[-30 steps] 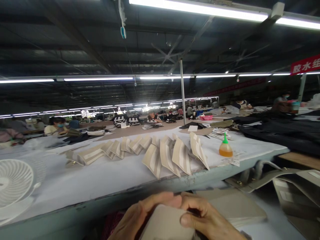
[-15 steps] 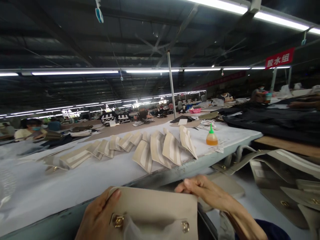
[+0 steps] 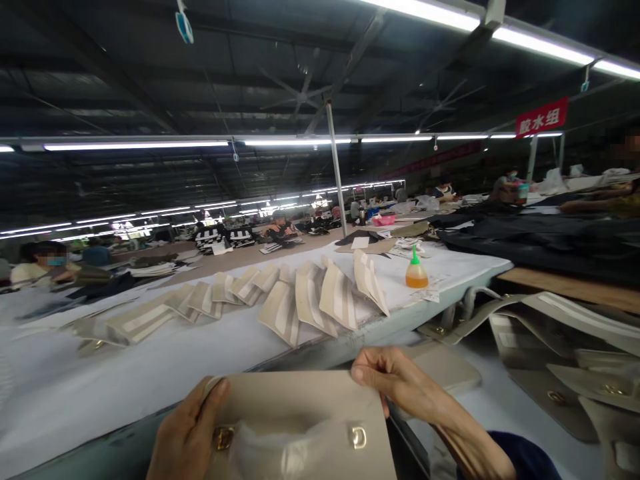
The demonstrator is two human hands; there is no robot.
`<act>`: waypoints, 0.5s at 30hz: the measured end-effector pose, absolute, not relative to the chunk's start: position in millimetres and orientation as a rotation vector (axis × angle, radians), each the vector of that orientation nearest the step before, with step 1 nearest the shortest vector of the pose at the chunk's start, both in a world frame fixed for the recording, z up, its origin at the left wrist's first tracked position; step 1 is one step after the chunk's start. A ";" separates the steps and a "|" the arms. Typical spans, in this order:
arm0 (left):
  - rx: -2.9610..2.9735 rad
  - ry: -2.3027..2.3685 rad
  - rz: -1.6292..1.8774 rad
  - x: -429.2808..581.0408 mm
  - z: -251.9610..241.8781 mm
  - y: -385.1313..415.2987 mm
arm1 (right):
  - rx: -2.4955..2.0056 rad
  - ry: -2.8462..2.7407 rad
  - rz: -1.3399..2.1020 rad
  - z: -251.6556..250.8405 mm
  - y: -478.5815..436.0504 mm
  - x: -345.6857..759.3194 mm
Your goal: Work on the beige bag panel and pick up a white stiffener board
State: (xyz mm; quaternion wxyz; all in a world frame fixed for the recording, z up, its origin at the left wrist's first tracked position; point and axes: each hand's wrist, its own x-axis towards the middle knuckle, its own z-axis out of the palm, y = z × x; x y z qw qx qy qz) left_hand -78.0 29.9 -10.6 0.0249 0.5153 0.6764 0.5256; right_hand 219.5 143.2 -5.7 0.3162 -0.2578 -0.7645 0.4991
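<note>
Between my hands is a beige bag panel [image 3: 295, 393] with gold metal fittings near its two sides and a clear plastic film [image 3: 273, 447] over its lower middle. My left hand [image 3: 187, 427] grips the panel's upper left edge, thumb on the front face. At the upper right corner, my right hand [image 3: 400, 380] pinches the edge between thumb and curled fingers. The panel's lower part runs out of view. Beyond it, several folded beige pieces [image 3: 280, 310] with pale strips stand in rows on the white-covered table [image 3: 200, 363].
A small bottle with a green nozzle and amber liquid [image 3: 417, 272] stands near the table's right edge. More beige bag parts with gold fittings [image 3: 545, 373] lie at lower right. Dark fabric [image 3: 540, 243] is piled behind them. Co-workers sit at tables farther back.
My right hand has closed on the panel's upper right corner, where its fingers were at the top edge before. The view has shifted slightly to the right.
</note>
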 end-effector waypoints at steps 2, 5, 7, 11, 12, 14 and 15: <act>1.644 2.068 1.574 -83.4 -16.4 29.9 | -0.682 -2.077 1.255 -2.7 143.0 219.9; 1.748 2.092 1.580 -81.5 -18.4 27.2 | -0.683 -2.212 1.059 4.3 135.5 220.7; 1.897 2.111 1.560 -72.8 -14.9 24.7 | -0.688 -2.295 0.908 5.9 126.8 219.2; 2.311 2.093 1.484 -47.0 -4.7 21.9 | -0.745 -2.425 0.740 -4.8 112.3 210.4; 2.388 2.074 1.474 -40.9 -2.4 21.6 | -0.770 -2.445 0.718 -9.0 111.0 207.6; 2.470 2.050 1.493 -31.1 1.4 21.0 | -0.811 -2.466 0.684 -16.5 111.8 202.2; 2.497 2.045 1.502 -27.7 2.7 20.6 | -0.828 -2.468 0.670 -19.1 113.4 199.9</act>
